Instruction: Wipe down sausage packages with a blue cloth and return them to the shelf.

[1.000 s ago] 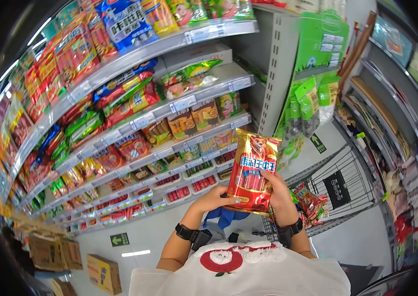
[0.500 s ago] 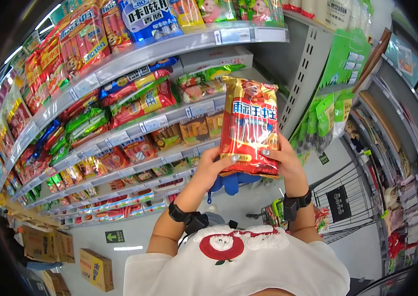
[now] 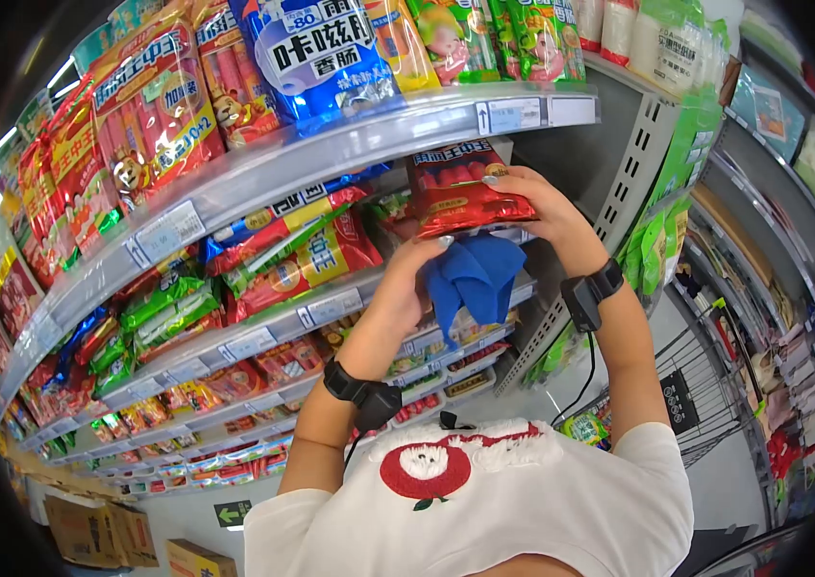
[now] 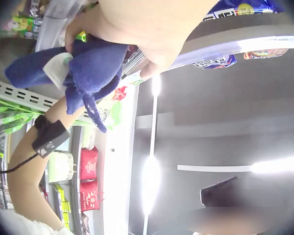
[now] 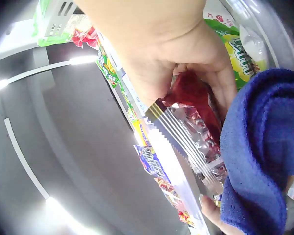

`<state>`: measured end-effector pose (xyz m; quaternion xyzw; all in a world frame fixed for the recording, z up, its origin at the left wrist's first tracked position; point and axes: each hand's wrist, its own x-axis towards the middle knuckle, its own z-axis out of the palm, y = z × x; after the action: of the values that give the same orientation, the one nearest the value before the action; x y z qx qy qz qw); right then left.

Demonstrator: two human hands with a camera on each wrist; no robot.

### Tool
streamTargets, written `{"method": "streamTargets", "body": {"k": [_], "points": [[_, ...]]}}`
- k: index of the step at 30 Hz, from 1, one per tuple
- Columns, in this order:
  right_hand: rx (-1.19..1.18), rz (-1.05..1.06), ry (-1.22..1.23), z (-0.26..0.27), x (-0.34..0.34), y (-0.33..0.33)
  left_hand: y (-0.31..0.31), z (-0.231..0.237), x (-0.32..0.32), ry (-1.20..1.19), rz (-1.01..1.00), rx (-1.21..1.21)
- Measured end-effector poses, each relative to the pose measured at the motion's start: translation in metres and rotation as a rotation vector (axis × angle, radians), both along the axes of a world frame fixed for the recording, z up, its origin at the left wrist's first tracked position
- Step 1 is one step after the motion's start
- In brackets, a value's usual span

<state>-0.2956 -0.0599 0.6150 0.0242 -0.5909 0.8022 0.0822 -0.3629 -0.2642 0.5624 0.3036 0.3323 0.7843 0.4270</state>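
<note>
Two hands on one red sausage packet (image 3: 465,188) right now, and that packet is up at the gap between two shelves, just below the front edge of the upper shelf (image 3: 331,115). It's tipped back with the printed side up, so the lettering is squashed from this angle. The right hand (image 3: 547,207) has a proper grip on the packet's right side, thumb on top and fingers curled round it, which the right wrist view backs up. The left hand (image 3: 398,298) is at the packet's near left corner, thumb on one side and bent fingers on the other, pinching the end, though part of it is hidden.

There's also a blue cloth (image 3: 475,279) dangling right below the packet, between the hands. Can't tell what's holding that up, honestly.

As for the rest, a big blue bag (image 3: 316,58) stands up and to the left of the packet, with some green bags (image 3: 451,38) above it. Directly left of it there's a pile of red and yellow packs (image 3: 316,260) lying on the lower shelf. Lower right of the packet is a wire cart (image 3: 705,385), and way down to its lower left some cardboard boxes (image 3: 90,534) sit on the floor
</note>
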Motion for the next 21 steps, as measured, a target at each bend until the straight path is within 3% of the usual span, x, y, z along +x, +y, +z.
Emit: {"method": "streamTargets", "body": {"k": [3, 8, 9, 12, 13, 16, 17, 21], "points": [[0.014, -0.012, 0.002, 0.005, -0.026, 0.006, 0.004, -0.004, -0.015, -0.119, 0.083, -0.009], [0.100, -0.009, 0.050, 0.019, -0.056, -0.004, 0.008, 0.003, -0.025, -0.338, 0.059, 0.009], [0.151, -0.070, -0.013, 0.020, -0.060, 0.001, 0.008, 0.004, -0.026, -0.360, 0.067, 0.003], [0.008, -0.206, -0.273, 0.018, -0.080, 0.012, 0.003, 0.001, -0.037, -0.213, 0.016, 0.094], [0.021, -0.003, -0.206, 0.015, -0.095, 0.021, 0.004, -0.001, -0.039, -0.206, 0.008, 0.104], [0.013, -0.081, -0.187, 0.018, -0.105, 0.023, 0.008, 0.002, -0.046, -0.170, -0.009, 0.148], [0.077, 0.097, -0.077, 0.011, -0.111, 0.036, 0.011, 0.001, -0.049, -0.164, -0.022, 0.167], [0.223, -0.087, 0.047, 0.004, -0.128, 0.044, 0.017, 0.009, -0.050, -0.195, 0.013, 0.206]]}}
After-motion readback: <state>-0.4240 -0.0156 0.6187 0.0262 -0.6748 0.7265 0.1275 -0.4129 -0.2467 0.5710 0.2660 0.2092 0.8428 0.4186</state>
